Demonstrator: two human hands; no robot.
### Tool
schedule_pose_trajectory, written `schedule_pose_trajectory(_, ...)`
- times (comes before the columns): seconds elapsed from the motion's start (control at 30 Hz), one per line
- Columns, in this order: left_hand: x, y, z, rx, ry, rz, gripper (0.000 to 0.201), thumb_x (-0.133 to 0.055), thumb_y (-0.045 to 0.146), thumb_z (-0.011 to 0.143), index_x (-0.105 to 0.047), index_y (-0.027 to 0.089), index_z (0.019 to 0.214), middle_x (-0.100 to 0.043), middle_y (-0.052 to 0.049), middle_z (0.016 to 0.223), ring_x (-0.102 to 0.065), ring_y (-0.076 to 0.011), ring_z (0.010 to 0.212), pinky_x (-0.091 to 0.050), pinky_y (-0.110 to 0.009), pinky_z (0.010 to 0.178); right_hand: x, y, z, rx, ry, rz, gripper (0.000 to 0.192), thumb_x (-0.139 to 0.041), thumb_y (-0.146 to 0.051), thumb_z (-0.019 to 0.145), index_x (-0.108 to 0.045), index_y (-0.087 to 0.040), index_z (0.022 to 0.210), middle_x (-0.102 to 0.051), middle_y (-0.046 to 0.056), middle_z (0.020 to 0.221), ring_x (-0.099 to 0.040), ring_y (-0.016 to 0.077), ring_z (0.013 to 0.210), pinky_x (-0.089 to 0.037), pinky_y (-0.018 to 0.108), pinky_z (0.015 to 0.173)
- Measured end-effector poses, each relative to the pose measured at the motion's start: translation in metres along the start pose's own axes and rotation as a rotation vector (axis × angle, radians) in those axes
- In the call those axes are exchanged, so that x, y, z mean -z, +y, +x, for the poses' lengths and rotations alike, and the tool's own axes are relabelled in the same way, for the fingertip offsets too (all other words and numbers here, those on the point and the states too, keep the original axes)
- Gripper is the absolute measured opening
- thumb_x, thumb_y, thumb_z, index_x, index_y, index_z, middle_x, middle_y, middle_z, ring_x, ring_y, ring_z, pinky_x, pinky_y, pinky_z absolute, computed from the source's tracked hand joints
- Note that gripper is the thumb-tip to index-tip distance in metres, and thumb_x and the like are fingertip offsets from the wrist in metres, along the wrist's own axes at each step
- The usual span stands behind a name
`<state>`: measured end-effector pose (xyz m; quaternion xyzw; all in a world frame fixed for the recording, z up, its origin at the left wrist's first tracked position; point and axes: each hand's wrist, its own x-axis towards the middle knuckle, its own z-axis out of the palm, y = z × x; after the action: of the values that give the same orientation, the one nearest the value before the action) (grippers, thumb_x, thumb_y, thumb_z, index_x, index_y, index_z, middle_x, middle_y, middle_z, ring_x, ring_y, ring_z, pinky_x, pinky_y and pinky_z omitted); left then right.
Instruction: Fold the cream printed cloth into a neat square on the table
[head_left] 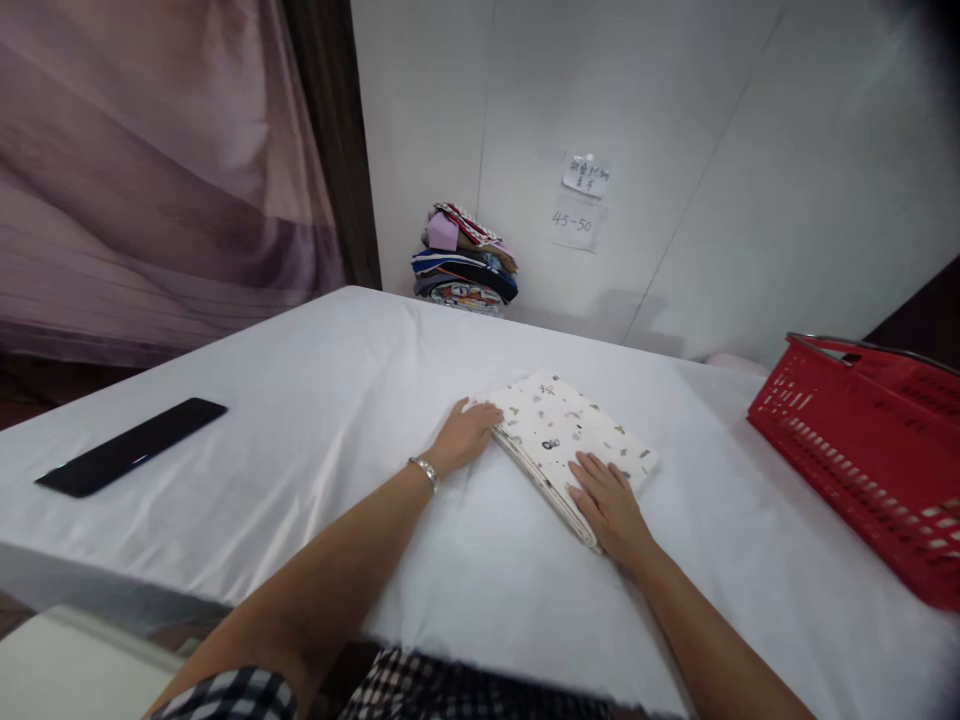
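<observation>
A cream cloth with small printed figures (pixel 559 420) lies folded into a flat, layered rectangle on the white-covered table (pixel 322 500). At its left corner rests my left hand (pixel 466 436), fingers stretched over the edge of the fold. My right hand (pixel 609 505) lies flat on the cloth's near right part, its fingers extended and slightly spread. Neither hand grips the cloth; both touch it from above. A silver bracelet (pixel 426 470) circles my left wrist.
On the left of the table is a flat black object (pixel 131 447), perhaps a phone. A red plastic basket (pixel 862 460) stands at the right edge. Beyond the far edge, folded fabrics (pixel 465 262) are stacked against the wall. Paper notes (pixel 586 175) hang there. A pinkish curtain (pixel 150 170) covers the left.
</observation>
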<state>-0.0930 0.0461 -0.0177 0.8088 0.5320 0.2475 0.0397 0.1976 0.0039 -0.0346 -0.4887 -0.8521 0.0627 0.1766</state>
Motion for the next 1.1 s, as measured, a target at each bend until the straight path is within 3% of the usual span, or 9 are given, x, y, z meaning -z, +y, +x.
schedule_pose_trajectory(0.13,-0.002,-0.024,0.008,0.14,0.115,0.021,0.042,-0.036,0.009,0.081,-0.064,0.028,0.107,-0.062,0.003,0.121,-0.047,-0.0204,0.123,-0.018,-0.053,0.11,0.0,-0.001,0.0,0.001,-0.002,0.006,0.045,-0.032,-0.044,0.094,-0.048,-0.027,0.132,-0.041,0.004,0.143,-0.03,0.0232,0.135,-0.022,0.049,0.109)
schedule_pose_trajectory(0.33,-0.007,-0.029,0.011,0.298,0.287,-0.122,0.029,-0.044,0.018,0.083,-0.066,0.019,0.102,-0.066,-0.004,0.113,-0.057,-0.0188,0.108,-0.041,-0.037,0.1,0.0,0.0,0.0,-0.02,0.008,0.073,0.044,-0.035,-0.045,0.092,-0.052,-0.027,0.129,-0.043,0.005,0.141,-0.032,0.0244,0.134,-0.022,0.051,0.109)
schedule_pose_trajectory(0.47,-0.008,-0.029,0.01,0.337,0.381,-0.228,0.022,-0.048,0.027,0.085,-0.067,0.022,0.095,-0.064,-0.003,0.114,-0.055,-0.0193,0.11,-0.046,-0.036,0.095,0.005,-0.002,-0.003,0.004,0.133,0.169,0.037,-0.041,-0.042,0.09,-0.061,-0.029,0.118,-0.051,0.004,0.134,-0.039,0.0253,0.13,-0.023,0.051,0.109)
schedule_pose_trajectory(0.57,-0.009,-0.029,0.012,0.365,0.38,-0.295,0.021,-0.049,0.032,0.085,-0.067,0.022,0.09,-0.063,-0.003,0.115,-0.054,-0.0199,0.111,-0.051,-0.034,0.086,0.01,-0.009,-0.006,0.114,0.187,0.212,0.032,-0.045,-0.036,0.089,-0.062,-0.031,0.115,-0.06,0.003,0.124,-0.048,0.0241,0.123,-0.025,0.049,0.11)
schedule_pose_trajectory(0.7,-0.012,-0.032,0.019,0.394,0.37,-0.3,0.018,-0.056,0.036,0.082,-0.065,0.021,0.086,-0.063,-0.004,0.112,-0.055,-0.0199,0.107,-0.045,-0.036,0.094,0.012,-0.017,-0.007,0.293,0.088,0.208,0.033,-0.048,-0.031,0.088,-0.058,-0.031,0.119,-0.061,0.004,0.12,-0.053,0.0232,0.115,-0.036,0.045,0.104)
schedule_pose_trajectory(0.8,-0.014,-0.032,0.027,0.434,0.345,-0.292,0.015,-0.06,0.035,0.078,-0.062,0.021,0.082,-0.063,-0.003,0.107,-0.056,-0.02,0.104,-0.042,-0.035,0.096,0.012,-0.018,-0.006,0.386,0.117,0.189,0.034,-0.049,-0.027,0.087,-0.057,-0.026,0.12,-0.059,0.008,0.122,-0.053,0.0245,0.114,-0.042,0.045,0.098)
schedule_pose_trajectory(1.0,-0.018,-0.026,0.037,0.564,0.303,-0.294,0.016,-0.064,0.032,0.071,-0.057,0.021,0.081,-0.062,-0.003,0.099,-0.058,-0.0207,0.092,-0.044,-0.034,0.083,0.013,-0.021,-0.005,0.441,0.174,0.139,0.038,-0.052,-0.022,0.084,-0.054,-0.023,0.122,-0.06,0.009,0.12,-0.054,0.0245,0.111,-0.047,0.043,0.093)
schedule_pose_trajectory(1.1,-0.016,-0.026,0.038,0.521,0.318,-0.321,0.01,-0.061,0.026,0.071,-0.053,0.021,0.073,-0.062,-0.003,0.097,-0.057,-0.0198,0.091,-0.043,-0.033,0.083,0.013,-0.022,-0.005,0.449,0.167,0.127,0.04,-0.052,-0.022,0.084,-0.052,-0.023,0.124,-0.059,0.01,0.12,-0.054,0.0255,0.112,-0.047,0.044,0.093)
